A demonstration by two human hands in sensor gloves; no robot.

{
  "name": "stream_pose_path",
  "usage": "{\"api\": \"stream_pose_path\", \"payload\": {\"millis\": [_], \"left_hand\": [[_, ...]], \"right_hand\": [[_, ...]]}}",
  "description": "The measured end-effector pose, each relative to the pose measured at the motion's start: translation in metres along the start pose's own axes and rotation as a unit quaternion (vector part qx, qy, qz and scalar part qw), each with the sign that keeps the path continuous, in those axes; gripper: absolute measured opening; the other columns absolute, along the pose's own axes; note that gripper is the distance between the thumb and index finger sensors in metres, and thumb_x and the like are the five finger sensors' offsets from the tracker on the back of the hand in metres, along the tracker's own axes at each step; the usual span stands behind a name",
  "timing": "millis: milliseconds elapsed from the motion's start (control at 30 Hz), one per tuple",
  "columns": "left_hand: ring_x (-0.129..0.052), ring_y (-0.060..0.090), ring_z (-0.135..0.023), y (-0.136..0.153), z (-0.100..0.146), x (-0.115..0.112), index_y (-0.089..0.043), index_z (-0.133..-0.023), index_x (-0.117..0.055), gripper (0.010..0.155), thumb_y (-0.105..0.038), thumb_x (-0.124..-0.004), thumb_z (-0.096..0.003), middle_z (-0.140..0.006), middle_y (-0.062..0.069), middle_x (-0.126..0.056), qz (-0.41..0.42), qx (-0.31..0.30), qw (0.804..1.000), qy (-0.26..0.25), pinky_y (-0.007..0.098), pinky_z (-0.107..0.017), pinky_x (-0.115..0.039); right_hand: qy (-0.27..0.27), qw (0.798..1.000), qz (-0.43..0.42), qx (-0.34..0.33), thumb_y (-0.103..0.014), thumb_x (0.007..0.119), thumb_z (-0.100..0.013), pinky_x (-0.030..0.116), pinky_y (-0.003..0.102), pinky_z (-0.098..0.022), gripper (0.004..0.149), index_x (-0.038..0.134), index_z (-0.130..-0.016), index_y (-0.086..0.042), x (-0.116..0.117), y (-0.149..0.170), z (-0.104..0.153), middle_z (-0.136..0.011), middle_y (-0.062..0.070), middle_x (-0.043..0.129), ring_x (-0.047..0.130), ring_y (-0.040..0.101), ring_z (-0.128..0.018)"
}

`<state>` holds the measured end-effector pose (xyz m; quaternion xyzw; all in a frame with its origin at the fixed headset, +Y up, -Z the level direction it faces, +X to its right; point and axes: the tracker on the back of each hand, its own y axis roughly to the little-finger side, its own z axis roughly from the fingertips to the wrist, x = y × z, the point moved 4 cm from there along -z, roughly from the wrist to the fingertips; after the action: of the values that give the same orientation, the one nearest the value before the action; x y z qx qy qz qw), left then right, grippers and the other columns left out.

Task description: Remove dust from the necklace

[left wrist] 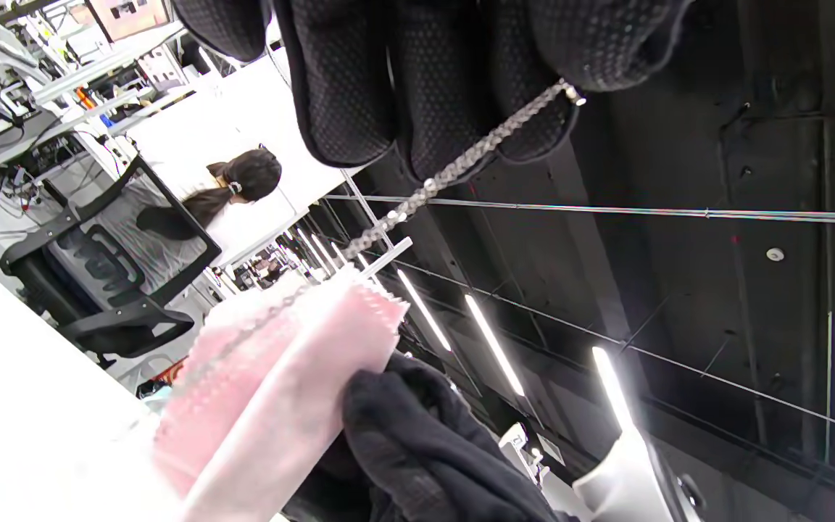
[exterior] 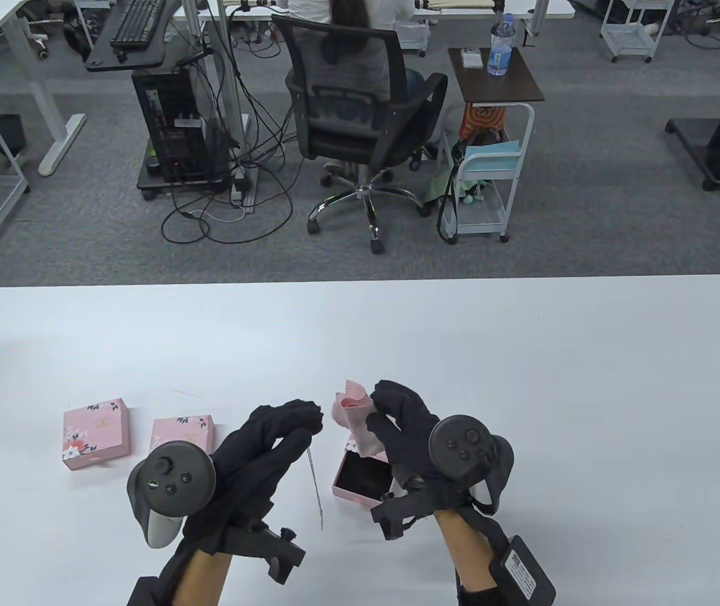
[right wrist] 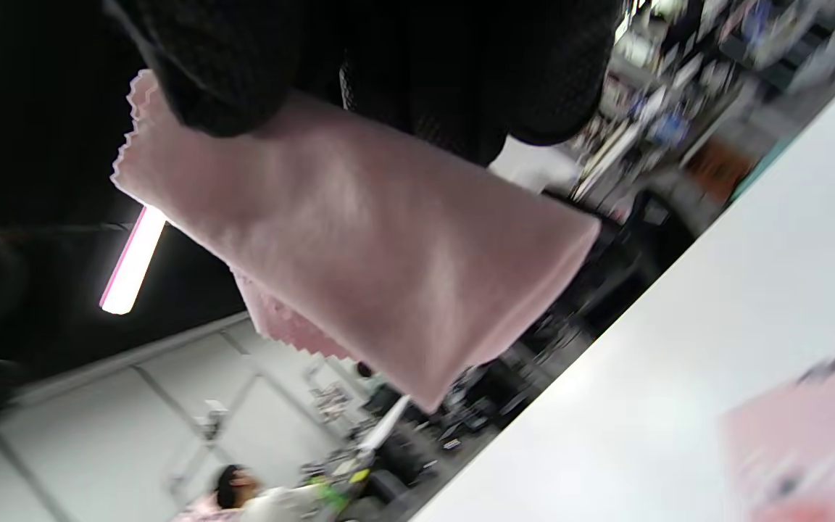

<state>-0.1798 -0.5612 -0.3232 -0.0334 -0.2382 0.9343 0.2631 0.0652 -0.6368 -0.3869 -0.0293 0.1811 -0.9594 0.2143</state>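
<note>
A thin silver necklace chain (exterior: 315, 483) hangs from my left hand (exterior: 284, 429), which pinches its upper end above the table. In the left wrist view the chain (left wrist: 461, 163) runs from my gloved fingertips (left wrist: 533, 65) down toward the pink cloth (left wrist: 280, 377). My right hand (exterior: 397, 410) grips a folded pink dusting cloth (exterior: 353, 416), held just right of the left hand's fingertips. In the right wrist view the cloth (right wrist: 374, 254) hangs from my fingers (right wrist: 403, 65). The hands are close together; the cloth is near the top of the chain.
An open pink jewellery box (exterior: 363, 476) with a dark lining sits under the right hand. Two pink floral boxes (exterior: 96, 432) (exterior: 182, 434) lie on the white table (exterior: 524, 379) to the left. An office chair with a seated person stands beyond the far edge.
</note>
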Motion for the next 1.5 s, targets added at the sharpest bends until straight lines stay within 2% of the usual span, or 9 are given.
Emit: {"api": "stream_pose_path", "payload": {"millis": [100, 267, 600, 733, 1000, 1100, 1233, 1367, 1500], "left_hand": [[-0.086, 0.032, -0.097, 0.0, 0.0, 0.0, -0.03, -0.091, -0.083, 0.043, -0.045, -0.069, -0.0528, -0.099, -0.001, -0.09, -0.009, 0.001, 1.0, -0.003, 0.059, -0.079, -0.051], [-0.086, 0.033, -0.097, -0.001, -0.001, -0.003, -0.03, -0.091, -0.083, 0.043, -0.045, -0.069, -0.0528, -0.099, -0.001, -0.09, -0.024, -0.001, 1.0, -0.001, 0.06, -0.079, -0.051], [-0.085, 0.033, -0.097, 0.002, -0.002, -0.008, -0.029, -0.091, -0.083, 0.043, -0.045, -0.069, -0.0527, -0.099, -0.001, -0.09, -0.043, 0.008, 0.999, 0.002, 0.06, -0.079, -0.051], [-0.085, 0.032, -0.098, 0.002, -0.002, -0.01, -0.03, -0.091, -0.083, 0.043, -0.045, -0.069, -0.0526, -0.1, -0.002, -0.089, -0.065, 0.001, 0.998, -0.001, 0.059, -0.08, -0.051], [-0.085, 0.033, -0.098, 0.011, -0.005, -0.011, -0.03, -0.091, -0.083, 0.043, -0.045, -0.069, -0.0527, -0.1, -0.001, -0.089, -0.081, 0.02, 0.996, -0.012, 0.059, -0.079, -0.051], [-0.085, 0.033, -0.097, 0.014, -0.006, -0.012, -0.03, -0.091, -0.083, 0.043, -0.045, -0.069, -0.0527, -0.099, -0.001, -0.089, -0.083, 0.027, 0.996, -0.011, 0.059, -0.079, -0.052], [-0.086, 0.033, -0.097, 0.014, -0.006, -0.014, -0.03, -0.09, -0.083, 0.043, -0.045, -0.069, -0.0527, -0.099, -0.001, -0.089, -0.083, 0.028, 0.996, -0.005, 0.059, -0.079, -0.052], [-0.086, 0.033, -0.097, 0.014, -0.006, -0.017, -0.03, -0.09, -0.083, 0.043, -0.045, -0.069, -0.0527, -0.099, -0.001, -0.09, -0.082, 0.022, 0.996, 0.006, 0.059, -0.079, -0.052], [-0.087, 0.031, -0.096, 0.013, -0.006, -0.017, -0.03, -0.09, -0.083, 0.043, -0.045, -0.069, -0.0527, -0.098, -0.002, -0.09, -0.08, 0.017, 0.997, 0.007, 0.059, -0.079, -0.053]], "right_hand": [[-0.04, 0.995, -0.093, 0.003, -0.034, 0.071, -0.053, 0.068, 0.044, -0.068, 0.039, 0.066, -0.091, -0.028, 0.012, 0.008, 0.001, -0.106, 0.011, 0.067, 0.076, 0.035, -0.092], [-0.118, 0.957, -0.263, 0.037, -0.032, 0.068, -0.054, 0.064, 0.047, -0.071, 0.039, 0.063, -0.093, -0.029, 0.039, 0.021, 0.004, -0.109, 0.011, 0.063, 0.072, 0.037, -0.096], [-0.248, 0.872, -0.416, 0.066, -0.034, 0.058, -0.058, 0.053, 0.054, -0.076, 0.04, 0.051, -0.097, -0.033, 0.076, 0.019, 0.017, -0.116, 0.011, 0.05, 0.059, 0.042, -0.104], [-0.265, 0.853, -0.444, 0.076, -0.033, 0.055, -0.059, 0.056, 0.054, -0.076, 0.04, 0.046, -0.099, -0.032, 0.085, 0.013, 0.022, -0.117, 0.012, 0.046, 0.06, 0.041, -0.104], [-0.237, 0.86, -0.443, 0.088, -0.035, 0.055, -0.06, 0.074, 0.037, -0.064, 0.046, 0.04, -0.102, -0.024, 0.09, 0.001, 0.031, -0.104, 0.011, 0.064, 0.085, 0.026, -0.084], [-0.245, 0.861, -0.441, 0.071, -0.041, 0.053, -0.06, 0.074, 0.036, -0.064, 0.051, 0.036, -0.104, -0.021, 0.09, -0.007, 0.034, -0.103, 0.012, 0.064, 0.085, 0.026, -0.083], [-0.25, 0.866, -0.429, 0.055, -0.043, 0.061, -0.059, 0.073, 0.037, -0.064, 0.061, 0.033, -0.107, -0.019, 0.09, -0.014, 0.035, -0.104, 0.012, 0.063, 0.083, 0.027, -0.085], [-0.23, 0.889, -0.393, 0.052, -0.033, 0.075, -0.055, 0.075, 0.034, -0.061, 0.063, 0.04, -0.106, -0.019, 0.085, -0.016, 0.034, -0.096, 0.008, 0.071, 0.088, 0.022, -0.077], [-0.185, 0.922, -0.338, 0.03, -0.032, 0.076, -0.054, 0.079, 0.031, -0.055, 0.054, 0.052, -0.101, -0.021, 0.075, -0.018, 0.032, -0.085, 0.004, 0.081, 0.094, 0.018, -0.066]]}}
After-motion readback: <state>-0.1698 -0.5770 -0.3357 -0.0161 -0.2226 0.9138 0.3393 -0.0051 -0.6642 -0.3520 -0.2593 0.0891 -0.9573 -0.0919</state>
